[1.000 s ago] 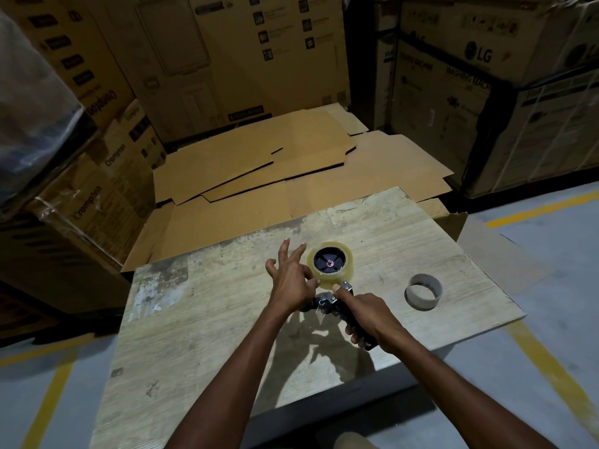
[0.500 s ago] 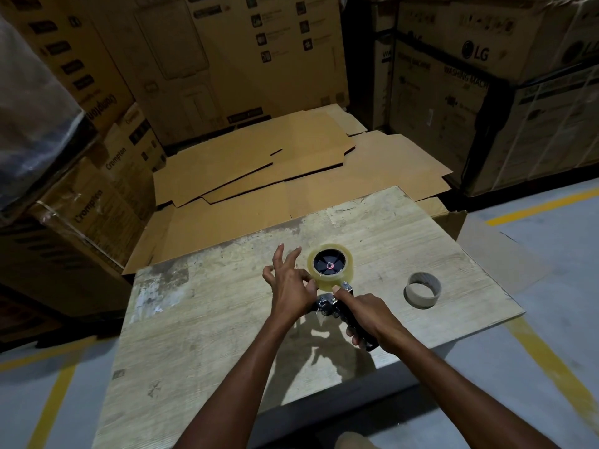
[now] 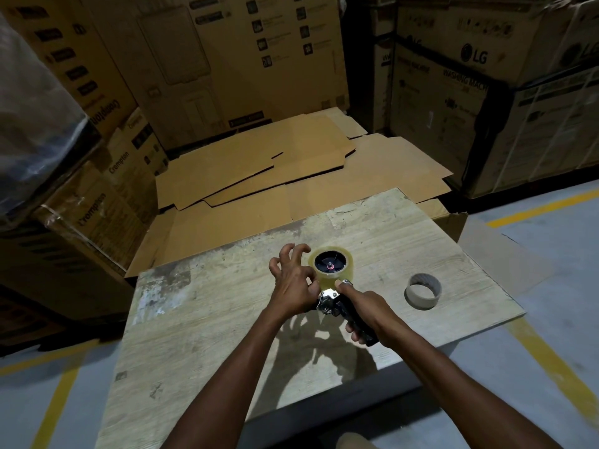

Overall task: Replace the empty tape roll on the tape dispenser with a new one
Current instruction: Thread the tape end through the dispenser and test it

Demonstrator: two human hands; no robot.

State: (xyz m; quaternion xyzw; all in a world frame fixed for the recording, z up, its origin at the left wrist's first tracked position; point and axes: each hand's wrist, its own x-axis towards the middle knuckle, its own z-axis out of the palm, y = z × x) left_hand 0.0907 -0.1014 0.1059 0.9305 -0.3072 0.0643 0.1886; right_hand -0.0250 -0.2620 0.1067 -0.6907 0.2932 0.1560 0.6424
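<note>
The right hand (image 3: 366, 306) wraps the tape dispenser (image 3: 334, 303), hiding most of its black handle. The back of the left hand (image 3: 291, 286) covers the fingertips nearest the tape roll (image 3: 334, 279), so whether they pinch any tape cannot be told. The table's (image 3: 210, 319) near left corner is cut off by the bottom edge. The small print on the far cartons (image 3: 227, 59) is too dim to read.

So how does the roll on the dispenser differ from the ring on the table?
The tape roll is thick, yellowish, mounted on the dispenser with a black hub filling its centre; the empty core is a thin, dull cardboard ring, hollow, lying on the table. Both are round.
</note>
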